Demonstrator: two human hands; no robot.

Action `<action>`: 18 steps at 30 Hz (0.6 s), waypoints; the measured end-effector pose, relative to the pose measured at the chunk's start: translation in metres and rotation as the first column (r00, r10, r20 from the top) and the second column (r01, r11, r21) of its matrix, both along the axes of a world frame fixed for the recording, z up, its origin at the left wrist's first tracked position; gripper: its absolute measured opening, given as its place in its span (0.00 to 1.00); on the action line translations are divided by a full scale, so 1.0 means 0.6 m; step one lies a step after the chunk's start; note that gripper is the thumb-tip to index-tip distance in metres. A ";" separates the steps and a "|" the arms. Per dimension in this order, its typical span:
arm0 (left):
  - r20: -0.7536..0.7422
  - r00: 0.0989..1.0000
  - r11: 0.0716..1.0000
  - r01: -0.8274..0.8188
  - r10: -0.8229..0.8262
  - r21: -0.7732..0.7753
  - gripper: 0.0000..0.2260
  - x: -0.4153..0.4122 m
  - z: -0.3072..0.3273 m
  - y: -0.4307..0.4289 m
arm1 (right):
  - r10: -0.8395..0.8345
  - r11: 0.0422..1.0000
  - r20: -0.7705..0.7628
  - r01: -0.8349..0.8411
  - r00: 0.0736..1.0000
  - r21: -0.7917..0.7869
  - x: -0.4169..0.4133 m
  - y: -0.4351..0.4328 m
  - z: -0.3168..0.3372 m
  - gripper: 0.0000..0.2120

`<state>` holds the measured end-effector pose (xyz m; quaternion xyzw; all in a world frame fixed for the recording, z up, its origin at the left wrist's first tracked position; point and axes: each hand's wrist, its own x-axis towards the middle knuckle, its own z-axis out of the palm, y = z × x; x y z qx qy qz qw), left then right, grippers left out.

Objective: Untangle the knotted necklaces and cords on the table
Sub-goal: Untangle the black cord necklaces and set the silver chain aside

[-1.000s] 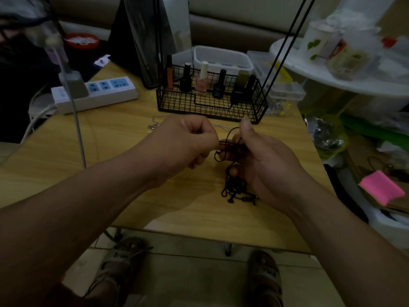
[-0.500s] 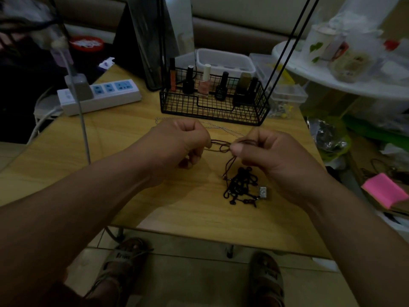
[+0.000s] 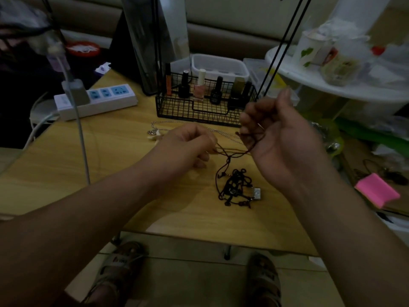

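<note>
Head view, left hand [image 3: 188,147]: fingers curled, pinching the thin dark brown cord [image 3: 234,154] just above the light wooden table [image 3: 110,165].
Right hand [image 3: 281,138]: raised, fingers curled round the same cord's other end.
Cord: a short stretch drawn out between the hands, trailing down into the black knotted cord heap [image 3: 236,189] on the table.
Done: seemingly one strand partly freed.
Left: the heap remains snarled; the silver chain necklace [image 3: 225,133] lies untouched behind.

Wooden table [image 3: 55,169] bears a power strip [image 3: 99,100], wire basket [image 3: 199,111], silver chain [image 3: 155,134] and tangled cords [image 3: 236,189]
</note>
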<state>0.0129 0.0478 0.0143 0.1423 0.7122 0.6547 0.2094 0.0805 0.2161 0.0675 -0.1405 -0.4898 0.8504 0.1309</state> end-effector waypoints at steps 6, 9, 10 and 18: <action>-0.307 0.933 0.947 0.091 -0.189 -0.308 0.32 0.024 -0.012 0.016 | -0.017 0.996 -0.027 0.019 1.000 0.090 -0.016 -0.011 0.026 0.21; -0.510 0.848 0.893 -0.114 -0.140 -0.436 0.21 0.028 -0.014 -0.012 | -0.126 0.882 0.071 0.079 0.990 0.465 -0.002 0.013 0.018 0.19; -0.550 0.821 0.870 -0.151 -0.154 -0.469 0.14 0.029 -0.015 -0.022 | -0.141 0.816 0.116 0.049 0.983 0.576 0.007 0.023 0.010 0.18; -0.534 0.771 0.770 -0.092 -0.347 -0.632 0.06 0.031 -0.020 0.021 | -0.081 0.529 0.251 -0.172 0.965 0.831 0.040 0.031 -0.051 0.09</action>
